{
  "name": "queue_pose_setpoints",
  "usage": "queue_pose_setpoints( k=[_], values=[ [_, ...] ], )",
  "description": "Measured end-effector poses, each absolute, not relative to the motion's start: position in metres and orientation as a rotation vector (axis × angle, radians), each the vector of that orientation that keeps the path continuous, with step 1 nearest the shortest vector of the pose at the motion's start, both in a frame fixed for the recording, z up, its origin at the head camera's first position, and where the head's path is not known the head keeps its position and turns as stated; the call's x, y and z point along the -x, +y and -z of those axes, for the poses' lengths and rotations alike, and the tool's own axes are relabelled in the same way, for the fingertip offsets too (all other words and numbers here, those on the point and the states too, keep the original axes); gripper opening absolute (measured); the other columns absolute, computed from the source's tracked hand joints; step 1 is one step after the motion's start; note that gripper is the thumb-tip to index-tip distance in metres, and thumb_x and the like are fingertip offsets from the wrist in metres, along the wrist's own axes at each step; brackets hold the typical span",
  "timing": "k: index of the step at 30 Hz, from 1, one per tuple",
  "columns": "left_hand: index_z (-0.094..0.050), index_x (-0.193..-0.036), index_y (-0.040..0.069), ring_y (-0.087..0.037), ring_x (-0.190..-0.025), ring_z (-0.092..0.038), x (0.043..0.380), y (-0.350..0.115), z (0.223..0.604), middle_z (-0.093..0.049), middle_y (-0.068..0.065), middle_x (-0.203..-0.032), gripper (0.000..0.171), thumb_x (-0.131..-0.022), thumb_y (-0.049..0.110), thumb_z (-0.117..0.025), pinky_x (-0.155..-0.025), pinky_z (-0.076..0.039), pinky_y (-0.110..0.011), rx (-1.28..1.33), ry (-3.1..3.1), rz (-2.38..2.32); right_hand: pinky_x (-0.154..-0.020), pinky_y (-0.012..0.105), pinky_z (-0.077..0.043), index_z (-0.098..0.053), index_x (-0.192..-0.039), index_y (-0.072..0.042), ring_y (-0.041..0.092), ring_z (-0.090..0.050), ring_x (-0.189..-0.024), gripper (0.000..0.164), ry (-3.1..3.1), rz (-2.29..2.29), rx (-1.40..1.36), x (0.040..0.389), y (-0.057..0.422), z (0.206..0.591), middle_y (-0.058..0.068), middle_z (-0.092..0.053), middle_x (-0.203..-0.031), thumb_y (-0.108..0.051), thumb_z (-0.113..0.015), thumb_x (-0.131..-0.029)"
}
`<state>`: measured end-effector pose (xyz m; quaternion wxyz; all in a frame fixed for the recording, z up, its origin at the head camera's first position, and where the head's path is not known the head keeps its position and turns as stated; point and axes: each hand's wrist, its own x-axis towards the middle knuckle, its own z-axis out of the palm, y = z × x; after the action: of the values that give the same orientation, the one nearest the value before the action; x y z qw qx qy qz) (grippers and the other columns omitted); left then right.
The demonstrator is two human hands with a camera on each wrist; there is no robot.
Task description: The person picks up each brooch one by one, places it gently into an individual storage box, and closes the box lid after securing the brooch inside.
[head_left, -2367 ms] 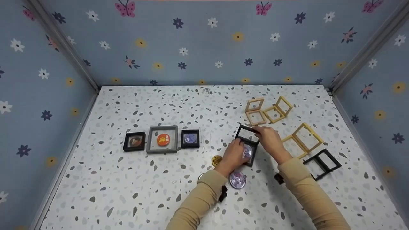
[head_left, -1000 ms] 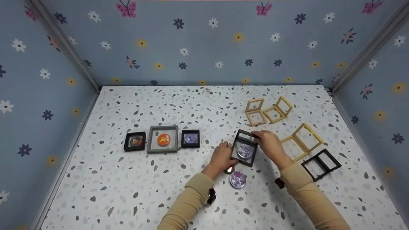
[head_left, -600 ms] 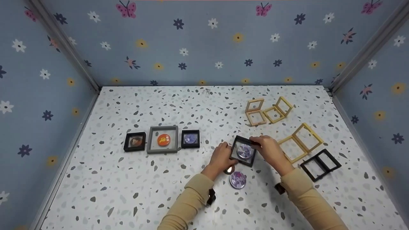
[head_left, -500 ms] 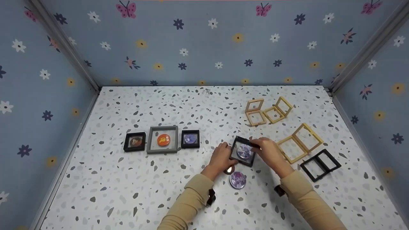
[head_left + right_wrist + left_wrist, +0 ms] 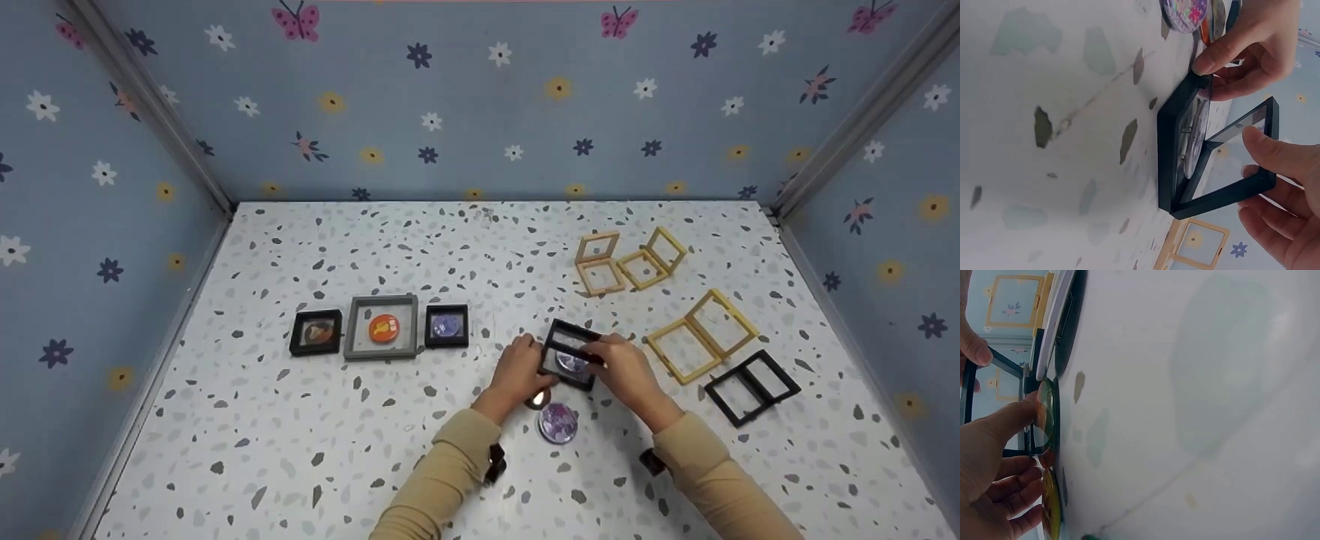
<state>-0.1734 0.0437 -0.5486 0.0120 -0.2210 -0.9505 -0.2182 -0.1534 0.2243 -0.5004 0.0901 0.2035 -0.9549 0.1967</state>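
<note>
On the table (image 5: 337, 427), right of centre, our left hand (image 5: 517, 369), fingers bent, gripped a black frame (image 5: 1167, 149) by its near left corner; our right hand (image 5: 628, 369) pinched its half-raised lid (image 5: 1230, 194) between thumb and fingers. We saw one purple badge (image 5: 568, 364) inside the frame and a second badge (image 5: 559, 424) on the table nearer us.

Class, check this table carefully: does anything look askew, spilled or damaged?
Nothing visibly spilled or damaged. At far right, though, an open black frame and the large yellow frame beside it lie at a slant, which looks untidy against the neat row at left containing the grey frame.
</note>
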Motion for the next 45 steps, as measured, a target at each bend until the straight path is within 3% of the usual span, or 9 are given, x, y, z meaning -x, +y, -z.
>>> queue_pose_setpoints(
  k=[6,17,27,45],
  values=[
    [-0.061,-0.091,0.000,-0.021,-0.079,-0.050,0.173,0.043,0.549,-0.050,-0.006,-0.086,0.046,-0.069,0.039,-0.074,-0.070,-0.044,-0.032,0.688,-2.951,0.676,-0.065,0.037,-0.046,-0.069,-0.082,-0.005,0.023,-0.052,-0.073,0.024,-2.791,-0.577,-0.642,0.151,0.222,0.508,0.005,-0.056,-0.075,0.003,-0.077,-0.060],
    [-0.061,-0.088,0.001,-0.019,-0.077,-0.048,0.172,0.043,0.548,-0.047,-0.004,-0.084,0.042,-0.069,0.035,-0.075,-0.069,-0.043,-0.031,0.667,-2.938,0.764,-0.062,0.033,-0.047,-0.069,-0.084,-0.005,0.019,-0.056,-0.068,0.016,-2.930,-0.637,-0.639,0.146,0.219,0.513,0.002,-0.055,-0.076,-0.002,-0.074,-0.069],
    [-0.062,-0.091,0.000,-0.020,-0.078,-0.048,0.172,0.043,0.549,-0.048,-0.005,-0.085,0.044,-0.068,0.035,-0.076,-0.070,-0.043,-0.032,0.672,-2.924,0.747,-0.061,0.033,-0.048,-0.067,-0.078,-0.003,0.019,-0.056,-0.065,0.016,-2.928,-0.620,-0.769,0.146,0.220,0.519,0.004,-0.058,-0.073,0.001,-0.075,-0.064],
    [-0.061,-0.090,0.001,-0.020,-0.079,-0.048,0.171,0.043,0.547,-0.049,-0.006,-0.086,0.043,-0.070,0.038,-0.074,-0.071,-0.043,-0.032,0.661,-2.974,0.747,-0.060,0.033,-0.048,-0.068,-0.076,-0.002,0.020,-0.057,-0.065,0.015,-2.953,-0.602,-0.802,0.144,0.220,0.520,0.006,-0.059,-0.071,0.007,-0.071,-0.065]
  ],
)
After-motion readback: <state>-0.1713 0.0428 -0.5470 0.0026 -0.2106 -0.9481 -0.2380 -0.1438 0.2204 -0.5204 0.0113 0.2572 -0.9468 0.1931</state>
